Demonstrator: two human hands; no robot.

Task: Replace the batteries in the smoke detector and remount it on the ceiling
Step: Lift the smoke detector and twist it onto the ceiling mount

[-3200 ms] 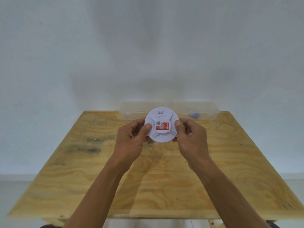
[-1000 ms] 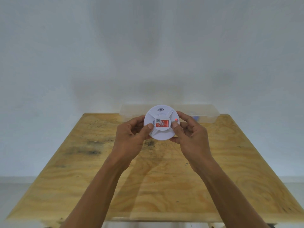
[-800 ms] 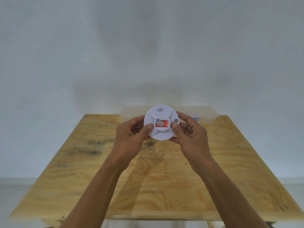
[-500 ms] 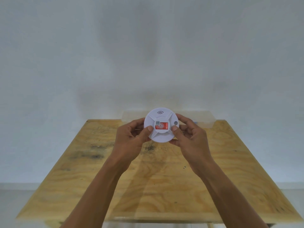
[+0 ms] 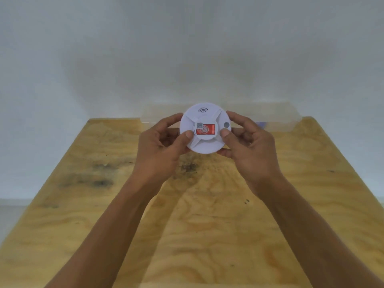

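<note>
A round white smoke detector [image 5: 204,119] is held up above the table, its front face toward me. It carries a red sticker at the centre, a small wave symbol near the top and a grey button on the right. My left hand [image 5: 160,150] grips its left edge with the thumb on the face. On the right edge sits my right hand [image 5: 249,150], its thumb on the face just below the grey button. The detector's back is hidden.
A plywood table [image 5: 197,225] with dark stains lies below my hands. At its far edge against the white wall stands a clear plastic box [image 5: 286,119] with something small and blue inside.
The red light seen by the grey button a second ago is off. My view has tilted, so the hands and detector sit slightly higher in frame; both grips hold as before.
</note>
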